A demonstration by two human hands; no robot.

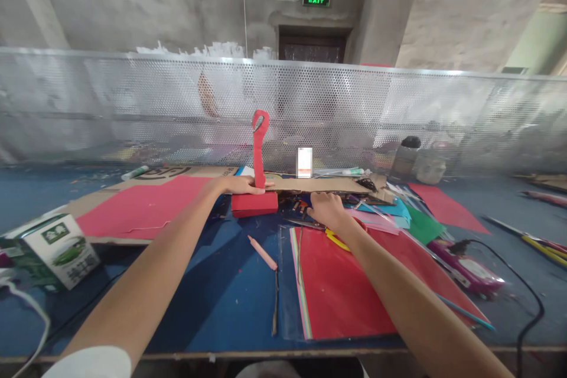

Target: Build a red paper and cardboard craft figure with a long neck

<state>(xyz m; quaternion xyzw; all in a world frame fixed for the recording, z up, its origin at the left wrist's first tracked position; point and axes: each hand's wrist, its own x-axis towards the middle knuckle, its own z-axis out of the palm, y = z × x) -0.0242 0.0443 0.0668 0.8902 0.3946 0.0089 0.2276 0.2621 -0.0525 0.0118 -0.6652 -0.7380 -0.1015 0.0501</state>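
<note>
A red upright strip [259, 156] with a loop at its top rises from the back of a small red box [254, 205]. My left hand [241, 185] is closed about the strip's foot, with fingers on both sides of it, just above the box. Farther right, my right hand [328, 210] reaches down among small scraps at the front edge of a long cardboard piece [328, 185]. Its fingers are curled, and what they hold, if anything, is hidden. Scissors [305, 224] with dark blades lie just below that hand, and a yellow handle [338, 240] shows beside the wrist.
A red paper pack [349, 295] lies at front right, a pink glue stick [263, 252] left of it. Pink paper on cardboard [150, 207] and a white-green carton [55, 251] occupy the left. A purple glue gun [469, 269] trails a black cord. A perforated screen [354, 112] borders the back.
</note>
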